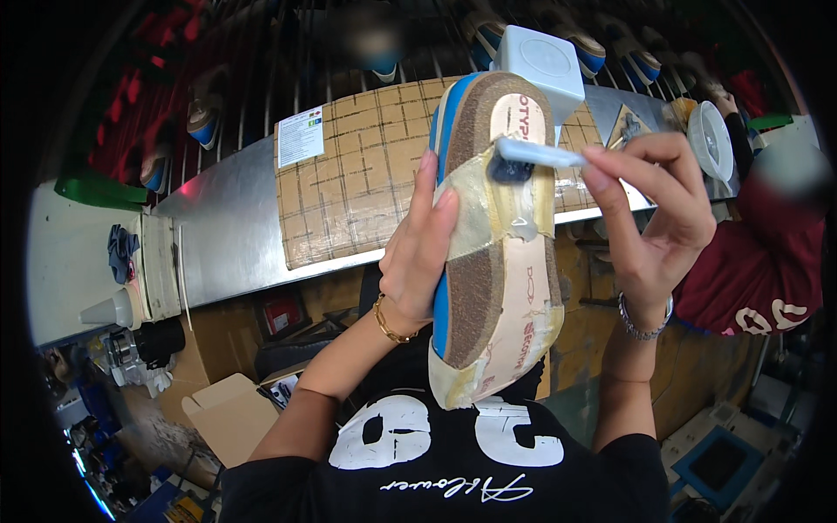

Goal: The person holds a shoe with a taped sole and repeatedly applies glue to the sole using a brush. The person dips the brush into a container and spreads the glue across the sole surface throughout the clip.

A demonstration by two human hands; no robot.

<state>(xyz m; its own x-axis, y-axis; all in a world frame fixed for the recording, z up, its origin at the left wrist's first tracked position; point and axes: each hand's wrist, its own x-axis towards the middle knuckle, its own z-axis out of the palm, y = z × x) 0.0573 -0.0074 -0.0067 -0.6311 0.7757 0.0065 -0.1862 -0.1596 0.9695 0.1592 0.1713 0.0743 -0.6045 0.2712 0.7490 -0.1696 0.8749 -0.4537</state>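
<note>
In front of my chest an unfinished shoe [475, 301] is held with its underside facing me. Its underside shows brown rough areas, a pale insole board [525, 288] and yellowish glue-stained fabric edges, with a blue band along the left side. My left hand [417, 248] grips it from the left, thumb and fingers around the edge. A small brush [545, 155] with a pale handle is pinched between the thumb and index finger of my right hand [654, 205]. Its dark bristles [509, 169] rest against or just over the shoe's middle; contact cannot be told.
A cardboard sheet [349, 196] with a white label lies on the metal bench [218, 235]. Behind the shoe stands a white square container [542, 65]. A white bowl [711, 144] is at the right, near a person in a maroon shirt [763, 261]. More shoes [202, 122] sit on the rack beyond.
</note>
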